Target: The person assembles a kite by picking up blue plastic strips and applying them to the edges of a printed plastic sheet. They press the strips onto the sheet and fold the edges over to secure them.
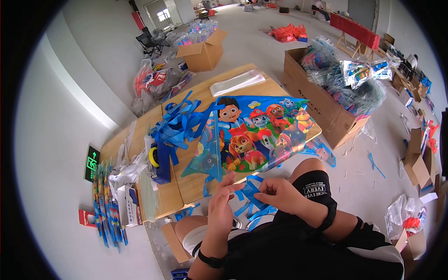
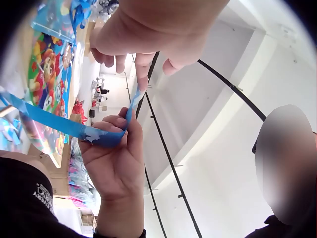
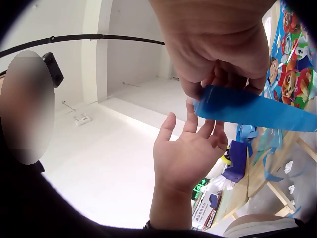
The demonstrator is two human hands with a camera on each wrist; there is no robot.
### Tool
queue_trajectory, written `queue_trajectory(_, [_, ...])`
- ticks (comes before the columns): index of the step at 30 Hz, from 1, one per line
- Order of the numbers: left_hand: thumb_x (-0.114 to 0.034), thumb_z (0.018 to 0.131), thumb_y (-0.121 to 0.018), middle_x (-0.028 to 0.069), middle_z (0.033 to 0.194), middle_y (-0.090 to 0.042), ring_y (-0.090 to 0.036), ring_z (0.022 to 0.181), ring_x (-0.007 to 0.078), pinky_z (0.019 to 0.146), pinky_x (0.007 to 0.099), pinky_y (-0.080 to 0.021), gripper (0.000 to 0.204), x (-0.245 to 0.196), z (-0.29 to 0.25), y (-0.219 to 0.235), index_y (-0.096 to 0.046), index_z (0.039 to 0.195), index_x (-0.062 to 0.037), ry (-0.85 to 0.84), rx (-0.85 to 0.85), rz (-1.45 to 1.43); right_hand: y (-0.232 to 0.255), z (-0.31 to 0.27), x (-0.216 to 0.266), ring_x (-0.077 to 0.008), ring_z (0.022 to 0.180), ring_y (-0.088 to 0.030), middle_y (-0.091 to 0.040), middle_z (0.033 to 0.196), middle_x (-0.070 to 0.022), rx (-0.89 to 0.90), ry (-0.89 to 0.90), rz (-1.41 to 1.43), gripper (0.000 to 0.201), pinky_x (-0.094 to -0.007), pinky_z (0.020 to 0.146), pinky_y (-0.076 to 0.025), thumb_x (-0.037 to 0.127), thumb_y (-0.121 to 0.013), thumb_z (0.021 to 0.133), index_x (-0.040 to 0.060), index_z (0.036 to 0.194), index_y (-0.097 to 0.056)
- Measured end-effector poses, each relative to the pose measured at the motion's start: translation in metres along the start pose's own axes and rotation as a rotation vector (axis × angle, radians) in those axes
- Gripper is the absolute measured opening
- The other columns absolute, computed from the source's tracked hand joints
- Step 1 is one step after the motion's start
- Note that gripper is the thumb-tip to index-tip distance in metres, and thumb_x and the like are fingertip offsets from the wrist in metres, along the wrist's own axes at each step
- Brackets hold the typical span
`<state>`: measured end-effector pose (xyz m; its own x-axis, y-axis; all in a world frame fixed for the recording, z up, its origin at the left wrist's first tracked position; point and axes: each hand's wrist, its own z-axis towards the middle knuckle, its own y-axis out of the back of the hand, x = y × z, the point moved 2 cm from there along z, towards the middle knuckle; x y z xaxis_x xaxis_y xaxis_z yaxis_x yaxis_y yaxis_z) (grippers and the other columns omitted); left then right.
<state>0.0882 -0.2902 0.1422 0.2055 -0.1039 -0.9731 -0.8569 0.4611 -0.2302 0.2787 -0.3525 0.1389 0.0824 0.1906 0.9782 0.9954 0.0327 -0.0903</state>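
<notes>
below the kite (image 1: pixel 261 130), right hand (image 1: pixel 279 193) pinches ribbon (image 1: pixel 249 191) running leftward, left hand (image 1: pixel 221 205) loose

Black shirt, black wristbands, black knee sleeve with white lettering

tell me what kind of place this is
Probably a small workshop or packing room for kites. A printed cartoon kite lies on a wooden table, cardboard boxes on the bare floor are stuffed with bagged goods, and the right hand pinches a blue ribbon.
</notes>
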Motion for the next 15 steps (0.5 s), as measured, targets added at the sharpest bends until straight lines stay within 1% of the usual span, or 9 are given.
queue_trajectory(5, [-0.037,0.098,-0.045,0.01,0.149,-0.045,-0.04,0.133,0.0247,0.102,0.0378,-0.027,0.046,0.0043,0.0001,0.0007,-0.072,0.111,-0.0021,-0.012,-0.012,-0.021,0.0005,0.0,-0.0012,-0.0013,0.066,-0.055,-0.062,0.075,0.0025,-0.004,0.021,0.008,0.016,-0.0199,0.059,-0.044,0.013,-0.069,0.094,0.0014,0.087,-0.061])
queue_trajectory(7, [-0.034,0.098,-0.046,0.0131,0.148,-0.045,-0.04,0.135,0.027,0.107,0.0403,-0.027,0.045,0.0063,0.0003,0.0018,-0.072,0.11,0.0,-0.023,-0.023,0.015,0.0019,-0.0002,-0.0017,-0.0012,0.073,-0.055,-0.061,0.081,0.0045,0.025,-0.021,-0.033,0.014,-0.0187,0.064,-0.044,0.012,-0.07,0.094,0.0017,0.089,-0.061])
queue_trajectory(8, [-0.034,0.098,-0.046,0.0131,0.148,-0.045,-0.04,0.135,0.027,0.107,0.0403,-0.027,0.045,0.0058,0.0006,0.0018,-0.072,0.11,0.0,-0.024,-0.023,0.015,0.002,-0.0001,-0.0023,-0.0012,0.073,-0.055,-0.061,0.081,0.0045,0.025,-0.02,-0.033,0.014,-0.0187,0.064,-0.044,0.012,-0.07,0.094,0.0017,0.089,-0.061])
queue_trajectory(10, [-0.029,0.097,-0.047,0.0172,0.147,-0.045,-0.039,0.137,0.0302,0.114,0.043,-0.024,0.042,0.0025,0.0008,0.0008,-0.071,0.108,0.0031,-0.082,-0.003,0.032,0.0019,-0.0002,-0.0044,-0.0011,0.073,-0.055,-0.061,0.081,0.0045,0.026,-0.028,-0.029,0.014,-0.0185,0.065,-0.044,0.012,-0.07,0.094,0.0014,0.09,-0.062])
queue_trajectory(11, [-0.029,0.097,-0.047,0.0172,0.147,-0.045,-0.039,0.137,0.0302,0.114,0.043,-0.024,0.042,0.0011,0.0007,0.0004,-0.071,0.108,0.0031,-0.083,-0.003,0.031,0.0019,-0.0003,-0.0044,-0.0011,0.073,-0.055,-0.061,0.081,0.0045,0.026,-0.028,-0.03,0.014,-0.0185,0.065,-0.044,0.012,-0.07,0.094,0.0014,0.09,-0.062])
queue_trajectory(13, [-0.024,0.097,-0.047,0.0196,0.146,-0.045,-0.038,0.138,0.0326,0.117,0.0442,-0.022,0.038,-0.0014,0.0003,-0.0002,-0.07,0.107,0.0054,-0.102,0.001,0.025,0.0016,-0.0003,-0.0042,-0.0011,0.073,-0.055,-0.062,0.081,0.0043,0.043,-0.026,-0.018,0.014,-0.0186,0.065,-0.045,0.013,-0.07,0.094,0.001,0.091,-0.063])
queue_trajectory(15, [-0.022,0.097,-0.047,0.0194,0.146,-0.046,-0.039,0.138,0.0323,0.117,0.0439,-0.023,0.037,-0.0007,0.0011,0.0011,-0.07,0.105,0.0054,-0.111,0.005,0.024,0.0013,-0.0002,-0.0042,-0.0012,0.073,-0.056,-0.062,0.081,0.0042,0.044,-0.029,-0.025,0.014,-0.0186,0.065,-0.045,0.013,-0.07,0.094,0.0008,0.091,-0.063])
